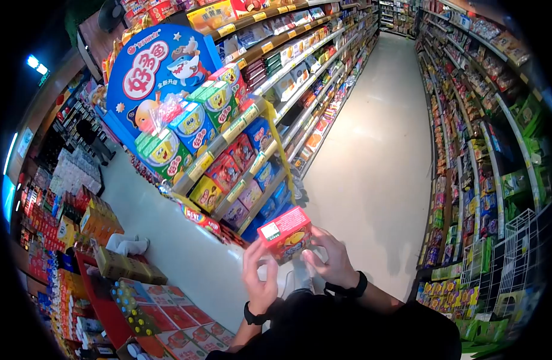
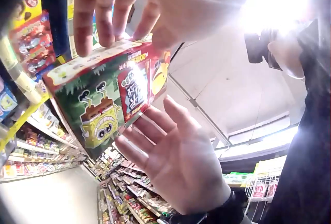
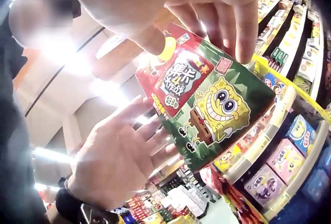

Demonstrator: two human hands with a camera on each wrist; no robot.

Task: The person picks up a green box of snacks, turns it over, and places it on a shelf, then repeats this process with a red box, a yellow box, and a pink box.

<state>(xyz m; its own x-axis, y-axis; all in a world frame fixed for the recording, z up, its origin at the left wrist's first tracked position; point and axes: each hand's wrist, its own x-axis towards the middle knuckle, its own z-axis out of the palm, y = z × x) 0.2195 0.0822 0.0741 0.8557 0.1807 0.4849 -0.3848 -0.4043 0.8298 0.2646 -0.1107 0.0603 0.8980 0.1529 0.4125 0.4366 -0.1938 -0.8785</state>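
Note:
A red and green box with a cartoon sponge character (image 1: 286, 233) (image 2: 105, 111) (image 3: 220, 108) is held up at chest height between both hands. My left hand (image 1: 261, 282) (image 2: 119, 6) (image 3: 116, 157) holds its left side; in the left wrist view the fingers bend onto the box's narrow pale side. On the other side my right hand (image 1: 333, 261) (image 2: 181, 167) (image 3: 207, 6) grips it, with the thumb near the red end and fingers behind the edge in the right wrist view. The head view shows the red printed side facing up.
A display shelf of cartoon boxes (image 1: 228, 171) with a round blue sign (image 1: 162, 78) stands ahead to the left. The aisle floor (image 1: 378, 132) runs between long stocked shelves. Wire baskets (image 1: 510, 252) are at right, stacked cartons (image 1: 186, 321) at lower left, and a person's legs (image 1: 129, 245) at left.

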